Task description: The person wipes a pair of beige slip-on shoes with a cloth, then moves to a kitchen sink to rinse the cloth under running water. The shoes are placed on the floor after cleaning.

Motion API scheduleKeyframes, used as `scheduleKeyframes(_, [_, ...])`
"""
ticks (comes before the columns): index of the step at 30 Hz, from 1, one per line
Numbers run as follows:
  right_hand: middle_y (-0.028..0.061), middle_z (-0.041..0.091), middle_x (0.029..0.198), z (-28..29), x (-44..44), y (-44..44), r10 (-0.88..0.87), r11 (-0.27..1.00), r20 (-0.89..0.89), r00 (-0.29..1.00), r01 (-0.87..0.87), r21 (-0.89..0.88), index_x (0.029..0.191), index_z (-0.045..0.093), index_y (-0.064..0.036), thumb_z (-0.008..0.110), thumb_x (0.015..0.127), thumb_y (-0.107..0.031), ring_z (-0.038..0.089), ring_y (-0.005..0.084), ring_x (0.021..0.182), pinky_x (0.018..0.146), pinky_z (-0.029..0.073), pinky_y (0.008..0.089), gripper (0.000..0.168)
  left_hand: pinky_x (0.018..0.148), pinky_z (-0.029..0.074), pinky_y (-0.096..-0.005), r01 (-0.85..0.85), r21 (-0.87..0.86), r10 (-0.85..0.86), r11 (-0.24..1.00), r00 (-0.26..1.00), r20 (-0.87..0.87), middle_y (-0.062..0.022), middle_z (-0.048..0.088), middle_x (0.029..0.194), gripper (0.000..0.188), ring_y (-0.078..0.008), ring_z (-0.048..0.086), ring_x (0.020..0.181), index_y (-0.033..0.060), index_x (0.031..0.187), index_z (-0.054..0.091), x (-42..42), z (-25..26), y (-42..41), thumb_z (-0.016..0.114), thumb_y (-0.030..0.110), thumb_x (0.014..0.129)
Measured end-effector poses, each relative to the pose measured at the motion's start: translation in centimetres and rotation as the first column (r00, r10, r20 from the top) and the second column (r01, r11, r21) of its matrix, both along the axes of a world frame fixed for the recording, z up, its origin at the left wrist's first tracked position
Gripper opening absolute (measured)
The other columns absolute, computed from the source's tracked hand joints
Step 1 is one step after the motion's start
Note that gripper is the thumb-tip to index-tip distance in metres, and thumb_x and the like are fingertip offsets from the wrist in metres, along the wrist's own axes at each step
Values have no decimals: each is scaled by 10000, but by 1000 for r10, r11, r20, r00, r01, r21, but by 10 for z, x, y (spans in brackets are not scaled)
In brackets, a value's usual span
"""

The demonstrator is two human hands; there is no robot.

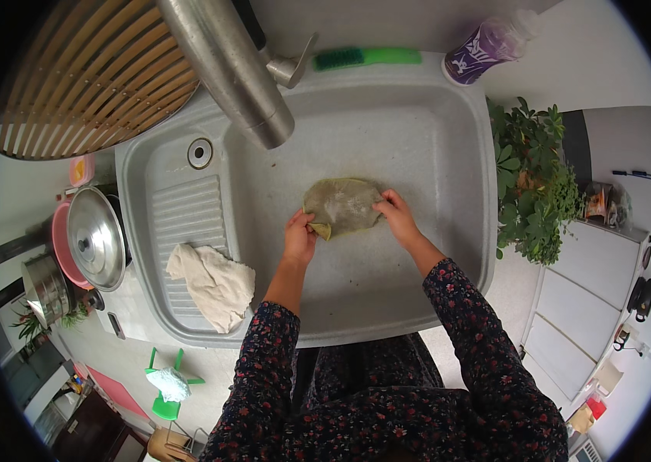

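A grey-brown cloth (pixel 344 203) with a yellow-green edge is spread between my hands over the basin of the grey sink (pixel 372 289). My left hand (pixel 300 235) pinches its lower left corner, where a bit of the yellow-green side is folded over. At the right end of the cloth, my right hand (pixel 398 215) grips the edge between thumb and fingers. A second cloth, cream-coloured (pixel 214 286), lies crumpled on the ribbed drainboard (pixel 190 211) left of my left hand. Whether the held cloth touches the basin floor, I cannot tell.
A metal faucet spout (pixel 239 75) reaches over the basin from above. Along the back rim lie a green brush (pixel 367 56) and a purple bottle (pixel 478 55). Leafy plants (pixel 533 173) border the right side. A lidded pot (pixel 96 238) stands at the left.
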State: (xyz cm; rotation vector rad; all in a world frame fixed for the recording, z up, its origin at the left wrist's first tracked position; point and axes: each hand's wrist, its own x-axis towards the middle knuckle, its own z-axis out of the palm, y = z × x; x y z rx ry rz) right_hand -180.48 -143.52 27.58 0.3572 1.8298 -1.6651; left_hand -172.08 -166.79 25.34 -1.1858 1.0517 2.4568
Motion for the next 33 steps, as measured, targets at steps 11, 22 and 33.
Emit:
scheduleKeyframes(11, [-3, 550, 1097, 107, 7, -21, -161, 746, 322, 933, 329, -580, 1032, 498, -147, 527, 957, -266, 515, 150, 1084, 910, 434, 350, 143, 982, 459, -374, -1, 197, 47, 980, 972, -231, -100, 559, 1273, 417, -225, 550, 1172, 21, 1310, 472, 1, 120, 15, 474, 69, 896])
scheduleKeyframes(22, [57, 528, 1212, 185, 27, -60, -96, 482, 503, 859, 483, -731, 1234, 472, -87, 548, 965, -293, 490, 178, 1180, 997, 407, 359, 347, 918, 447, -313, 20, -908, -329, 418, 935, -130, -96, 497, 1216, 518, -212, 518, 1111, 85, 1396, 428, -9, 192, 63, 594, 244, 932])
scheduleKeyframes(33, [143, 257, 1510, 188, 29, -94, -89, 980, -155, 984, 59, -188, 1452, 383, -103, 502, 988, -304, 256, 246, 1397, 1120, 248, 365, 520, 999, 426, -335, -164, 431, 243, 887, 961, -134, -24, 499, 1328, 460, -168, 481, 1200, 127, 1415, 391, -6, 193, 87, 423, 358, 1019])
